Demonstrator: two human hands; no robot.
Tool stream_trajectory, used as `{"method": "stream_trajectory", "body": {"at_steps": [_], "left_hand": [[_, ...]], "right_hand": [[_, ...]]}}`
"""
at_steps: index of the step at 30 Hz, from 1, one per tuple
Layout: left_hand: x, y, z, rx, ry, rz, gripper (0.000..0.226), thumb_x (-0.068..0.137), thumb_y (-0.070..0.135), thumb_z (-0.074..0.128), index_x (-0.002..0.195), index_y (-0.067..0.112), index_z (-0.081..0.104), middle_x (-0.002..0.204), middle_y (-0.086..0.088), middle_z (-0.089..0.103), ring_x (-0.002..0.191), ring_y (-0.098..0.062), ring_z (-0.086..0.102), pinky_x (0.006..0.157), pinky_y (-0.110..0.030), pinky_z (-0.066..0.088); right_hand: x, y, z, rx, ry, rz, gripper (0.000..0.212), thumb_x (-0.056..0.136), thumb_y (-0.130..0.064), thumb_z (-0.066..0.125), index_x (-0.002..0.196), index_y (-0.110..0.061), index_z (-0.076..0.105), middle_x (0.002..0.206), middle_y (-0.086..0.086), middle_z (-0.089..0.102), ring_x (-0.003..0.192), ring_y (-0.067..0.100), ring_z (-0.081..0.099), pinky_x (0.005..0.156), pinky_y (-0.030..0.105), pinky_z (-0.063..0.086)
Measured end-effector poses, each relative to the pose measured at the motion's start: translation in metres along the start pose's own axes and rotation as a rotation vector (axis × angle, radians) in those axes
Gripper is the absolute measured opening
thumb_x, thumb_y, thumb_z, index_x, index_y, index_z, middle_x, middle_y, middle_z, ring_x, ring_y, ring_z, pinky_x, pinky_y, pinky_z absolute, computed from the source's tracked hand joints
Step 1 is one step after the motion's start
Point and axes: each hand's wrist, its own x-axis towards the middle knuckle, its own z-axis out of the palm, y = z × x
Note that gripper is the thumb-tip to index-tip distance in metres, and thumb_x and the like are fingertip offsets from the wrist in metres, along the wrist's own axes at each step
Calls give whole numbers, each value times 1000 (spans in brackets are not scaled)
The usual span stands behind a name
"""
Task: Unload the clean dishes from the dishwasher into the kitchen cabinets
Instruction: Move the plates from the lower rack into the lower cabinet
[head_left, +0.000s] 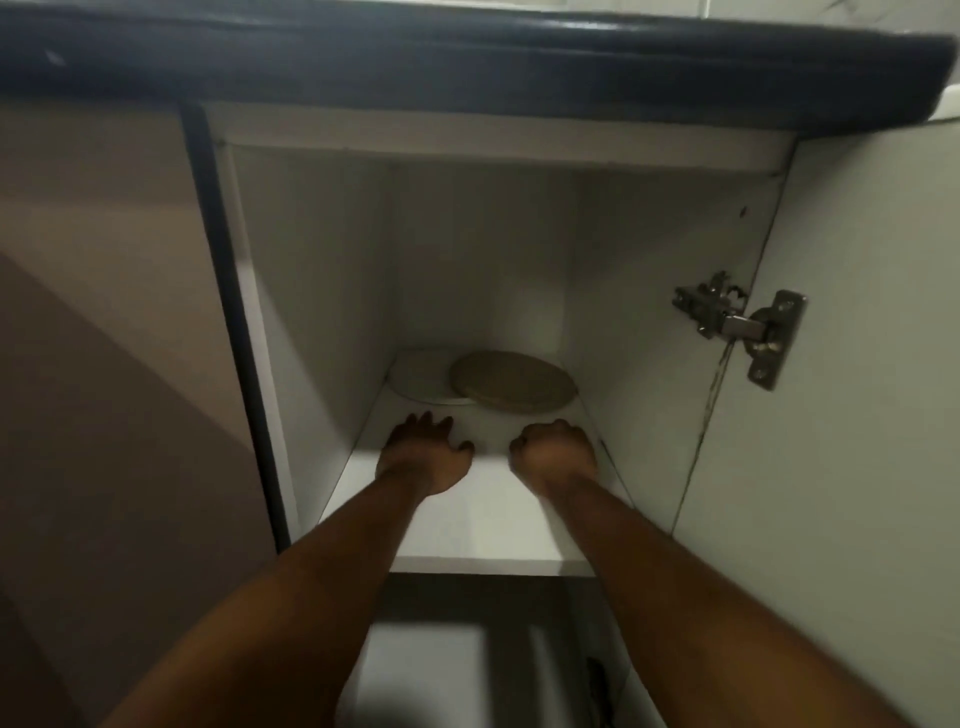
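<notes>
The fingers (431, 423) of the left hand (423, 457) lie spread and a little bent, thumb out to the side, over the white cabinet shelf (457, 519), and they hold nothing. Those of the right hand (556, 452) are curled into a loose fist, knuckles up, also with nothing in them; whether either hand actually touches the shelf I can't tell from here. Both bare forearms reach in from the front of the open white lower cabinet (322, 291).

Just beyond the hands, at the back of the shelf, lies a round flat beige plate (514, 382), its left edge resting over a flat round white plate (421, 376) that sits in the back left corner. Neither hand touches them.

On the right the white cabinet door (857, 364) stands open, with a silver metal hinge (737, 327) joining it to the side wall. Above runs the dark blue-black worktop edge (467, 67). A beige closed panel (93, 312) stands to the left. No writing or label is legible anywhere
</notes>
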Motion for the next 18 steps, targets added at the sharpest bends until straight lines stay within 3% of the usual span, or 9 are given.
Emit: {"method": "stream_trajectory", "body": {"at_steps": [1,2,3,5,9,12,13,16,18], "left_hand": [[-1,-5,4,23,-12,14,69,97,61,24,157,27,13,165,-3,8,151,-27,10,122,-40,11],[-11,-6,1,26,-31,27,70,97,63,22,157,28,10,165,-3,5,151,-27,8,122,-41,10],[-18,-7,0,25,-50,43,71,97,64,20,157,29,7,165,-2,3,152,-26,6,123,-41,8],[-43,-9,-5,25,-55,54,72,97,65,18,157,28,5,165,-1,1,152,-25,3,123,-41,4],[-74,-10,-6,-5,-67,82,73,97,65,17,158,26,4,165,-1,-1,152,-23,-2,123,-42,2],[-102,-7,-13,-4,-133,27,72,98,65,15,157,28,0,165,2,-9,152,-21,-8,122,-43,-3],[-116,-5,-16,-13,-227,-6,70,98,64,14,157,29,-2,164,3,-12,151,-21,-11,122,-43,-5],[-138,1,-36,-40,-345,-79,70,100,60,16,157,26,-6,163,0,-19,150,-25,-17,121,-43,-8],[-153,4,-41,-45,-321,-82,73,100,58,19,156,19,-7,162,-3,-22,149,-26,-19,120,-44,-8]], "right_hand": [[0,-2,-1,59,-64,16,14,56,-16,79,63,-12,68,66,12,63,57,30,59,57,27,40],[-6,-4,-9,130,-129,81,20,76,-23,69,91,-10,72,91,14,68,81,32,64,71,32,48],[-10,-1,-8,149,-200,116,36,91,-28,52,118,-8,64,116,15,65,105,32,61,88,34,48],[-28,-3,-13,122,-293,107,55,99,-34,26,145,-6,41,147,14,47,134,29,43,112,38,34],[-49,-6,-20,138,-414,128,63,103,-42,19,156,-8,16,163,11,14,151,26,12,122,42,11],[-70,-14,-37,141,-482,138,65,104,-45,18,157,-8,9,165,11,3,152,25,3,122,41,3],[-83,-15,-50,156,-584,142,65,104,-45,17,157,-8,7,165,11,1,152,25,0,122,41,2],[-99,-19,-79,170,-655,138,66,105,-45,16,156,-6,3,164,11,-3,152,24,-4,122,39,-2],[-110,-23,-95,185,-646,137,65,105,-44,15,156,-7,0,164,9,-6,152,21,-6,122,38,-4]]}}
